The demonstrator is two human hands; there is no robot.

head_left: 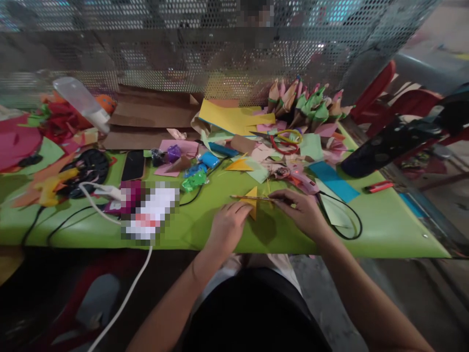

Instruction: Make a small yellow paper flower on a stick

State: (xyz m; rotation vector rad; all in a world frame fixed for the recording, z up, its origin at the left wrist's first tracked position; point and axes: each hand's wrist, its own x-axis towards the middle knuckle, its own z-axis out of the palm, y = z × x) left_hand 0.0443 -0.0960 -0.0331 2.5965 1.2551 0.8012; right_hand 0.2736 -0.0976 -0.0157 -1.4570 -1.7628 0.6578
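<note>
A small yellow paper triangle (252,201) is held upright just above the green table (384,230). My left hand (229,226) is closed, pinching the triangle's lower left edge. My right hand (302,211) is closed on a thin stick (252,198) that lies across the yellow paper and points left. Both hands sit close together near the table's front edge.
Paper cones (308,102) stand in a bunch at the back. Yellow sheets (227,117), scissors (284,142), a glue gun (304,182) with its black cable (348,230), a blue sheet (333,181), a phone (133,165) and a clear bottle (82,102) litter the table.
</note>
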